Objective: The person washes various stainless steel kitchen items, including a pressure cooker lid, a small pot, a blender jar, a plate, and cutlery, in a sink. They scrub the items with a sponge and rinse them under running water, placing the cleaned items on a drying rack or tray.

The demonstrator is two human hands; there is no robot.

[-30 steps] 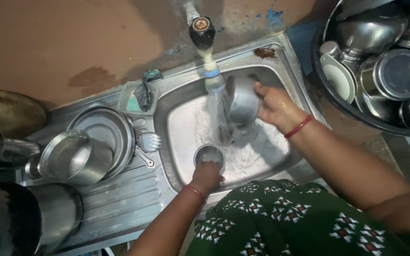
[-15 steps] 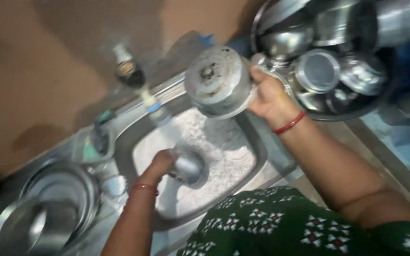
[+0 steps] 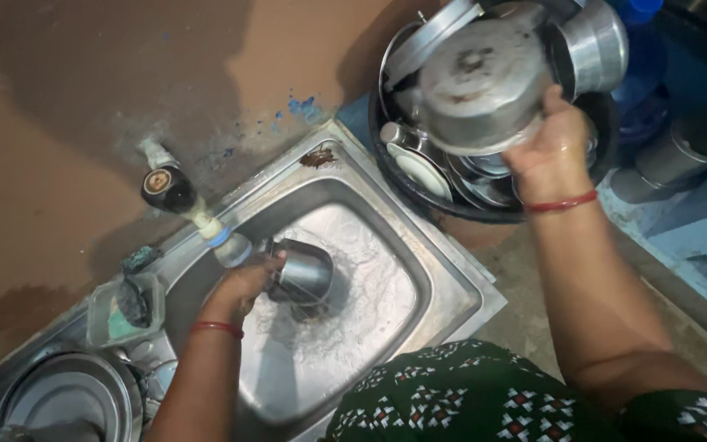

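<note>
Two hands work apart in the head view, each with its own vessel. The right hand (image 3: 551,147) is raised over the round dark tub of washed steelware (image 3: 607,131) at the upper right, its grip pinching the rim of a dull grey, round aluminium pot (image 3: 476,82) turned bottom-up toward the camera. That pot hangs just above the stacked steel bowls and plates (image 3: 427,168) inside the tub, so the pile lies directly below and slightly left of the grip.

Lower left, the left hand (image 3: 243,286) is down in the stainless steel sink basin (image 3: 403,286), fingers curled around the mouth of a small shiny steel tumbler (image 3: 304,277). The tumbler lies on its side, long axis running from the hand toward the right, base pointing to the basin's middle. It sits just beside the spout of the wall tap with a blue collar (image 3: 206,225); whether water falls on it is hard to tell in the blur.

A small clear plastic scrub box (image 3: 124,307) rests on the draining board, near the left forearm.
</note>
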